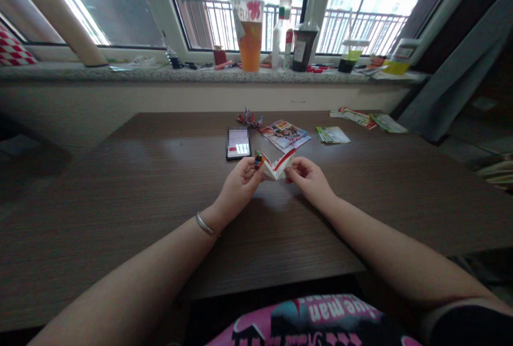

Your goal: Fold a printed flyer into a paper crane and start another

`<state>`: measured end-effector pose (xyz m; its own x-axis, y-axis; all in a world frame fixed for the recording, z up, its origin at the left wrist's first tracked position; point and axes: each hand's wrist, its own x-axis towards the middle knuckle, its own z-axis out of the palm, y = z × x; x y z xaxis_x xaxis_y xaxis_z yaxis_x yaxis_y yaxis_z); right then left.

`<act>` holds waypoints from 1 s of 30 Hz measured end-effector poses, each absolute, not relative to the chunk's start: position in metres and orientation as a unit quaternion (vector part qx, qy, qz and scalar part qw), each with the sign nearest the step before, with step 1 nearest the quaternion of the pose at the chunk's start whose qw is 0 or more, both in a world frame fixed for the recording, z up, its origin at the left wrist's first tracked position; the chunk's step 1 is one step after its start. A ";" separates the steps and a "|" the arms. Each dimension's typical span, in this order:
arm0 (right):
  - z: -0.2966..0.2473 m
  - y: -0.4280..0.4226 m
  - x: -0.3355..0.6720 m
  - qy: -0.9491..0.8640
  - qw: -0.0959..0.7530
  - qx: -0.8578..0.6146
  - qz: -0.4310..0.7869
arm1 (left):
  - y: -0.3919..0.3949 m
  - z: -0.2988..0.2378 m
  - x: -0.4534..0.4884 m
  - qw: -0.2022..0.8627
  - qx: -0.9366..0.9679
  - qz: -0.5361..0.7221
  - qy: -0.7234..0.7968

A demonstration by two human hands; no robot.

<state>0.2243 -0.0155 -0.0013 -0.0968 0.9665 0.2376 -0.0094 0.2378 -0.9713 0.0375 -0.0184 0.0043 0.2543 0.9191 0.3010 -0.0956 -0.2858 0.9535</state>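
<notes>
A small piece of printed paper (277, 168), white with red and coloured parts, is folded into a V and held above the table. My left hand (242, 178) pinches its left side between thumb and fingers. On the opposite side, my right hand (308, 176) grips the paper the same way. Just beyond my left hand lies a phone (238, 144) with a lit screen. Colourful printed sheets (285, 134) rest flat behind the folded paper. A crumpled or folded reddish paper piece (249, 118) sits behind the phone.
A stack of greenish cards (332, 134) and more printed papers (356, 117) lie at the back right of the brown table (120, 202). Along the windowsill (140, 73) stand an orange drink cup (250, 41), a dark drink cup (303, 49), a clear bottle (278, 41) and several small items.
</notes>
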 end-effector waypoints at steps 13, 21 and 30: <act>-0.004 -0.016 0.222 -0.567 0.523 -0.383 0.509 | -0.018 0.001 0.037 0.535 0.585 0.495 0.354; -0.004 -0.015 0.222 -0.544 0.513 -0.394 0.534 | -0.020 0.004 0.041 0.571 0.570 0.491 0.330; -0.007 -0.015 0.221 -0.563 0.493 -0.385 0.540 | -0.019 0.003 0.041 0.571 0.555 0.499 0.342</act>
<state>0.2212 -0.0151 -0.0069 -0.2169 0.9662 0.1392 -0.1003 0.1197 -0.9877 0.0410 -0.0188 0.0031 0.2680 0.9494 0.1640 -0.1904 -0.1147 0.9750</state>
